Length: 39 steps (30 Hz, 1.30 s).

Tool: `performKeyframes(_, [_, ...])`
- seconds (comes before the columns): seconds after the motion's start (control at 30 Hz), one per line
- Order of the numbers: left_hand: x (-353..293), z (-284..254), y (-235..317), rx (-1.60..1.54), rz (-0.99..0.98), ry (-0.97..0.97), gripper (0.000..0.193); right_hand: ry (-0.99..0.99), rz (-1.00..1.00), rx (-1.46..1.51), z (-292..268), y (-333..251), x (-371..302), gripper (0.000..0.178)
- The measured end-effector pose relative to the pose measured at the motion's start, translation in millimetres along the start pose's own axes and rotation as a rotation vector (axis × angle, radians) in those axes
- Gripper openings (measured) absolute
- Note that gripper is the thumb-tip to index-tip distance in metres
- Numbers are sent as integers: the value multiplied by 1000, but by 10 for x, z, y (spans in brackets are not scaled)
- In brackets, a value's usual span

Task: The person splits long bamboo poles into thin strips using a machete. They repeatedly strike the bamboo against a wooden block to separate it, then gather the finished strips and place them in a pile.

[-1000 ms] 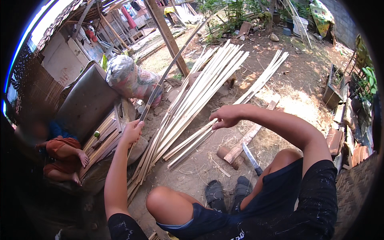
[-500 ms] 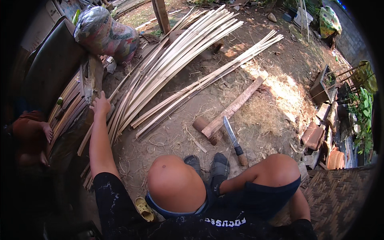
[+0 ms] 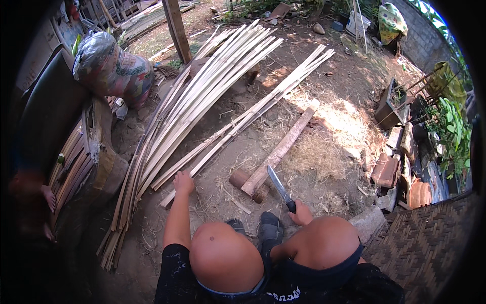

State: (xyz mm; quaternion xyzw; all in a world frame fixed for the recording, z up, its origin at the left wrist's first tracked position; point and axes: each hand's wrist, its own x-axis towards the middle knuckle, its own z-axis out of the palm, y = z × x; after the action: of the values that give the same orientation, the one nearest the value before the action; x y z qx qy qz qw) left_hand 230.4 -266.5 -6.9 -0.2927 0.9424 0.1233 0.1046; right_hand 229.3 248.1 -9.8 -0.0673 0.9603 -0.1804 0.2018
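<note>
A narrow bundle of pale bamboo strips (image 3: 276,93) lies slanting across the ground in front of me. Over its near end my left hand (image 3: 183,182) has its fingers curled around a strip, whose end pokes out below the hand. Beside my right knee, my right hand (image 3: 302,213) grips the dark handle of a machete (image 3: 278,183). The blade points up and to the left, close to a long flat piece of wood (image 3: 283,147). That piece rests with its near end across a short round log (image 3: 239,178).
A larger fan of bamboo strips (image 3: 212,76) spreads out to the left. Behind it stand a stuffed sack (image 3: 114,68) and a wooden post (image 3: 176,30). At far left another person's hand (image 3: 49,197) shows. Bricks (image 3: 386,169) and a woven bamboo panel (image 3: 420,248) lie right.
My left hand has moved right, from beside the log at far left to the narrow bundle. My right hand has come into view and taken the machete's handle. The view has shifted.
</note>
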Motion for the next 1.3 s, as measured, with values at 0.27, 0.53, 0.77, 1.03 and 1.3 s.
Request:
performKeyframes(0.27, [-26, -1619, -136, -352, 332, 162, 39, -40, 150, 338, -20, 316, -528, 47])
performKeyframes(0.53, [-724, -1751, 44, -630, 324, 134, 36, 163, 390, 719, -518, 811, -1023, 46])
performKeyframes(0.77, [-1169, -656, 441, -501, 388, 104, 43, 315, 268, 1055, -1534, 261, -555, 45])
performKeyframes(1.03, [-1702, -250, 559, -401, 272, -205, 40, 1, 146, 947, -1532, -341, -297, 55])
performKeyframes(1.3, [-1516, -50, 479, -483, 324, -178, 38, -80, 171, 1043, -842, -444, -191, 57])
